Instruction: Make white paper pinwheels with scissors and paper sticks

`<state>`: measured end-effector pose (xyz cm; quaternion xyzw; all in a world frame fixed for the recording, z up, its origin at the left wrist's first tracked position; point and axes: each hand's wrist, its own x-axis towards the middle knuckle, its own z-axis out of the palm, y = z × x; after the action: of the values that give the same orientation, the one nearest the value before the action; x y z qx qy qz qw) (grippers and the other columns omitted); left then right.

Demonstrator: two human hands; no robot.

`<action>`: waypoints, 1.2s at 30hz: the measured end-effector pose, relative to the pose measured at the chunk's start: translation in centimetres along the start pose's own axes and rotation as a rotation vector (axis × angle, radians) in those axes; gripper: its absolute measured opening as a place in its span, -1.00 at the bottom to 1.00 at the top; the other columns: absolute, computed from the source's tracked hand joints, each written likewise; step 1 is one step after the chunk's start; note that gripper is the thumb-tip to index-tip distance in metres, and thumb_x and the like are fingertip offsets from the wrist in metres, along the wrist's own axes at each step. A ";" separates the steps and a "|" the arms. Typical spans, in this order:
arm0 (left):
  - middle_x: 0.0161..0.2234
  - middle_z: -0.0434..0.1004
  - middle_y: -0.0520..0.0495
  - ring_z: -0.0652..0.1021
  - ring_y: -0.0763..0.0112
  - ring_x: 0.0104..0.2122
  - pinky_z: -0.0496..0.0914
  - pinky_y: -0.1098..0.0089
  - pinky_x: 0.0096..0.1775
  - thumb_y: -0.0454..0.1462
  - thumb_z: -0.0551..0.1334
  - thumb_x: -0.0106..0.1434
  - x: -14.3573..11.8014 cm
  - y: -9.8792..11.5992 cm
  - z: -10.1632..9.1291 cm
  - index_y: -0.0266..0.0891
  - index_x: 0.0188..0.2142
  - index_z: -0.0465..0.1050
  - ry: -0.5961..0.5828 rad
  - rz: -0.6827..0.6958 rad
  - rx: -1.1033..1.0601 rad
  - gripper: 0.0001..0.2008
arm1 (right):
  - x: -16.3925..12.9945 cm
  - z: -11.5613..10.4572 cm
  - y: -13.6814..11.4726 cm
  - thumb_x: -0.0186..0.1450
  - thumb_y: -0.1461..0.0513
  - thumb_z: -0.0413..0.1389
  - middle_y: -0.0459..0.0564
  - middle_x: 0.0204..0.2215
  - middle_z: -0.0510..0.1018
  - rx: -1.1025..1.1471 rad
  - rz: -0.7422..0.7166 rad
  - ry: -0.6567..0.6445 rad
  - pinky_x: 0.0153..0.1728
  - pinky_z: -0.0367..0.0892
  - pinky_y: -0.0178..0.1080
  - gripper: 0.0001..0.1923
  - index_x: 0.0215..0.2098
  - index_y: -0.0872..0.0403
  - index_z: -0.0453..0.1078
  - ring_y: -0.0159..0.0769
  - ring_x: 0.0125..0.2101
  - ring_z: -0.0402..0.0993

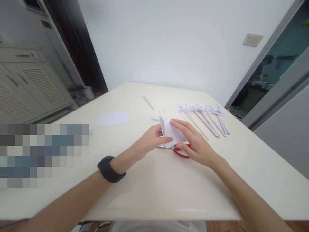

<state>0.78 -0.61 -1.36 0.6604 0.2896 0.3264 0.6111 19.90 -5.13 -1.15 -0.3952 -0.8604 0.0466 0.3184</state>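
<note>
Folded white paper (172,133): desk (154,193) centre, pinched between left hand (149,140) and right hand (195,145), fingers closed on it. Step, judged: creasing fold. Red scissors (181,151): under paper, touching right hand. Finished paper pinwheels (205,116): toward right edge. Blank sheet (114,118): toward left edge.

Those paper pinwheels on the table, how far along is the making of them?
A row of finished paper pinwheels on sticks lies at the far right of the table. In hand: the left hand and right hand fold a white paper piece above red-handled scissors. Left, it seems: a flat paper sheet and a spare stick lie unused.
</note>
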 end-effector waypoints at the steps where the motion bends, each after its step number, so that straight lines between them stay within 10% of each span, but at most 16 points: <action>1: -0.09 0.52 -0.16 0.50 0.16 -0.07 0.36 0.22 -0.05 -0.28 0.28 0.11 0.0 0.1 0.0 -0.28 -0.06 0.40 0.009 0.002 0.042 -0.63 | 0.0 0.0 -0.1 0.30 0.13 0.02 0.03 0.22 0.16 0.058 0.047 0.020 0.06 0.23 -0.09 -0.40 0.27 -0.08 -0.03 -0.15 0.11 0.20; 11: -0.08 0.50 -0.15 0.53 0.20 -0.14 0.43 0.26 -0.15 -0.24 0.30 0.08 0.4 -0.5 0.2 -0.24 -0.06 0.37 -0.001 0.075 0.163 -0.60 | 0.5 0.5 0.0 0.18 0.08 0.13 -0.08 -0.37 0.50 0.410 0.540 -0.054 -0.45 0.25 -0.31 -0.77 -0.27 0.06 0.38 -0.32 -0.42 0.38; 36: -0.29 0.57 -0.08 0.58 0.28 -0.23 0.42 0.29 -0.07 -0.31 0.28 0.09 0.1 0.4 0.0 -0.30 -0.23 0.44 0.048 -0.164 0.040 -0.79 | 0.3 0.4 1.3 0.18 0.09 0.14 -0.12 -0.48 0.38 0.553 0.661 0.083 -0.49 0.16 -0.34 -0.77 -0.36 0.10 0.34 -0.37 -0.47 0.30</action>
<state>0.80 -0.56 -0.91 0.6387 0.3637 0.2850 0.6153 20.35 -3.97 -1.76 -0.5510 -0.6292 0.3589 0.4144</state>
